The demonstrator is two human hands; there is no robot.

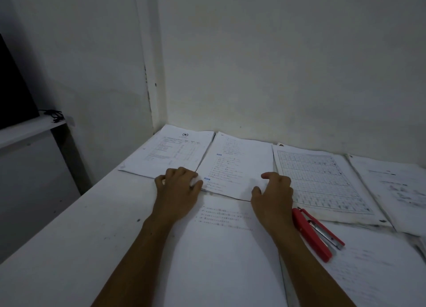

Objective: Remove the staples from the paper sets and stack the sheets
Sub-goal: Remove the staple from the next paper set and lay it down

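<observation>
The left hand (178,187) curls over the near left corner of the middle paper set (235,166), gripping it. The right hand (274,191), fingers loosely bent, rests on its near right corner. Another sheet (226,249) lies under the forearms. A red stapler (317,234) lies just right of the right wrist, with a gridded set (322,182) beyond it.

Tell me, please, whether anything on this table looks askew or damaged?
The gridded sheet set by the wall has worn, smudged lower corners. The red staple remover lies diagonally, half on it. Otherwise nothing stands out.
</observation>
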